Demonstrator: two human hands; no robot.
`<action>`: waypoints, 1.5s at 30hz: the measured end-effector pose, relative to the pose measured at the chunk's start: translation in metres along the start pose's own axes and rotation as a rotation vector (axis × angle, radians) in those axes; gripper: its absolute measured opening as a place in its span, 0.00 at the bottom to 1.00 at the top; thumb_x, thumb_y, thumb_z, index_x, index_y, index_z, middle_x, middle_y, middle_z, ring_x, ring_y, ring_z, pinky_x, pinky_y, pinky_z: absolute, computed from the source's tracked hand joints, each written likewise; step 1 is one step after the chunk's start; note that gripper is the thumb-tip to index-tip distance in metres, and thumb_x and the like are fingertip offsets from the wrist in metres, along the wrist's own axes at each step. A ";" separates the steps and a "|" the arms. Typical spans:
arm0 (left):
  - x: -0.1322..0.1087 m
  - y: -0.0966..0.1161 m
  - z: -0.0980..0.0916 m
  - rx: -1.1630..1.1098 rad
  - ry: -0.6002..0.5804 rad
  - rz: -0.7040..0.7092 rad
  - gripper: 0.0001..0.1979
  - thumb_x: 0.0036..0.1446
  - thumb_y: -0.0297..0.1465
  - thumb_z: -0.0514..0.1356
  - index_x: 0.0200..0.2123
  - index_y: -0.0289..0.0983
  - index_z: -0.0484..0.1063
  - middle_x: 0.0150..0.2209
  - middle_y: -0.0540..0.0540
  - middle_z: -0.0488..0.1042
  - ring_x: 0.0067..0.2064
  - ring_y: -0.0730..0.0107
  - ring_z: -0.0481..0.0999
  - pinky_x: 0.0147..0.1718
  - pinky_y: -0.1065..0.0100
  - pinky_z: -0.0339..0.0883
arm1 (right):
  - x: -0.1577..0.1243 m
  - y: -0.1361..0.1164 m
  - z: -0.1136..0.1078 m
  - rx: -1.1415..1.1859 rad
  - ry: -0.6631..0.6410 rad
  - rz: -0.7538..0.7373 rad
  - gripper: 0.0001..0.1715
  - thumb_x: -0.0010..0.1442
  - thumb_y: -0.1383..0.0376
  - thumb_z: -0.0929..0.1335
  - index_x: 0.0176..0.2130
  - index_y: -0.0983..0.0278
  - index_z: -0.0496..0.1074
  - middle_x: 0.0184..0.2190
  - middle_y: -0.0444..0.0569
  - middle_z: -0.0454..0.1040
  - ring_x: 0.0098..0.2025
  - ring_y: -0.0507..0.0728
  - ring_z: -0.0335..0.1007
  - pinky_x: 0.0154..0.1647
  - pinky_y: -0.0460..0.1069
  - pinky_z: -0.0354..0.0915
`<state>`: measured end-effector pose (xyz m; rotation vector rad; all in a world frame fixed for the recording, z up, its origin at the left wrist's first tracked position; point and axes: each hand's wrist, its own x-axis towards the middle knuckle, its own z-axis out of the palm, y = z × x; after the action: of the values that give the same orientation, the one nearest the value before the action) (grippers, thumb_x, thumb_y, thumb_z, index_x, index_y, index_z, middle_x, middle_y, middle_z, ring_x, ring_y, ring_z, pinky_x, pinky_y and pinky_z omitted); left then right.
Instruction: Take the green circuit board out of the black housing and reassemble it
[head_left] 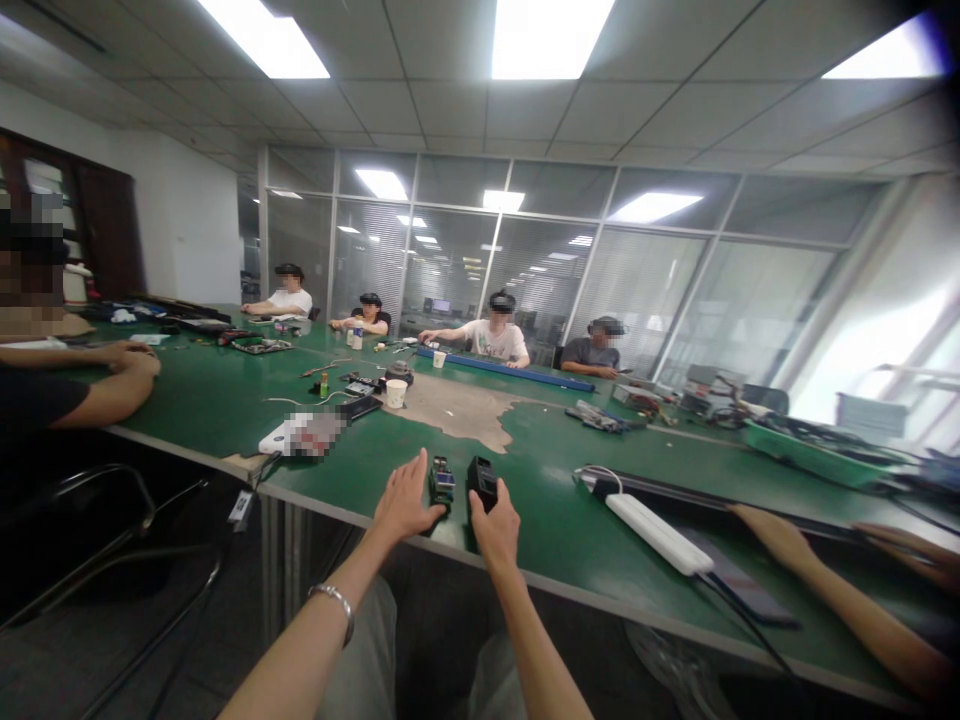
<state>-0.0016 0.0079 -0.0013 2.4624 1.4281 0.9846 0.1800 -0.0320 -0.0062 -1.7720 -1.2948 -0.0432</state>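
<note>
Head view: the person's two bare hands are apart, reaching out over the near edge of a green-topped table [187, 400]. The left hand [401, 500], with a silver chain bracelet [336, 607] on its wrist, is open with the fingers spread. Its fingertips are just beside a small black-and-blue circuit module [442, 485], though whether they touch it is hard to tell. The right hand [495, 528] is at the lower end of a black rectangular box [482, 482], which stands close to the right of the module; whether the hand is closed on the box cannot be told. Right of the hands, a white power strip [656, 533] lies on the table with its cable, next to a dark phone [739, 582], and a co-worker's forearms reach in from the right edge. Along the left side, another co-worker's hands [127, 358] rest together on the table. Farther up the table are a pixelated white object [304, 435], a black phone [360, 407], a paper cup [396, 393] and a worn tan patch [457, 410] in the green surface. A green tray of wires [810, 455] sits by the right edge, and four more people [499, 335] sit along the far end, before a glass partition [487, 260].
</note>
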 end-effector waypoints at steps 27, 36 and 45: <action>-0.001 -0.004 0.004 0.006 0.019 0.018 0.52 0.50 0.47 0.60 0.68 0.32 0.34 0.66 0.34 0.51 0.65 0.49 0.52 0.61 0.52 0.46 | 0.011 -0.058 0.003 0.130 -0.158 -0.154 0.31 0.57 0.60 0.66 0.58 0.69 0.64 0.51 0.58 0.72 0.54 0.61 0.68 0.53 0.50 0.62; -0.001 -0.006 0.006 -0.008 0.049 0.048 0.54 0.50 0.52 0.59 0.68 0.32 0.34 0.65 0.31 0.51 0.65 0.47 0.54 0.60 0.50 0.48 | 0.015 -0.066 0.008 0.078 -0.193 -0.145 0.23 0.56 0.61 0.67 0.50 0.67 0.68 0.44 0.58 0.76 0.47 0.61 0.72 0.47 0.50 0.64; 0.000 -0.006 0.007 -0.002 0.036 0.072 0.48 0.54 0.44 0.56 0.68 0.32 0.33 0.65 0.33 0.52 0.65 0.48 0.54 0.60 0.51 0.48 | -0.001 -0.052 0.010 0.058 -0.216 -0.163 0.21 0.53 0.61 0.69 0.46 0.65 0.69 0.40 0.54 0.76 0.43 0.60 0.73 0.43 0.50 0.65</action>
<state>-0.0013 0.0126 -0.0092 2.5235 1.3567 1.0485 0.1347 -0.0242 0.0209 -1.6529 -1.5784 0.0956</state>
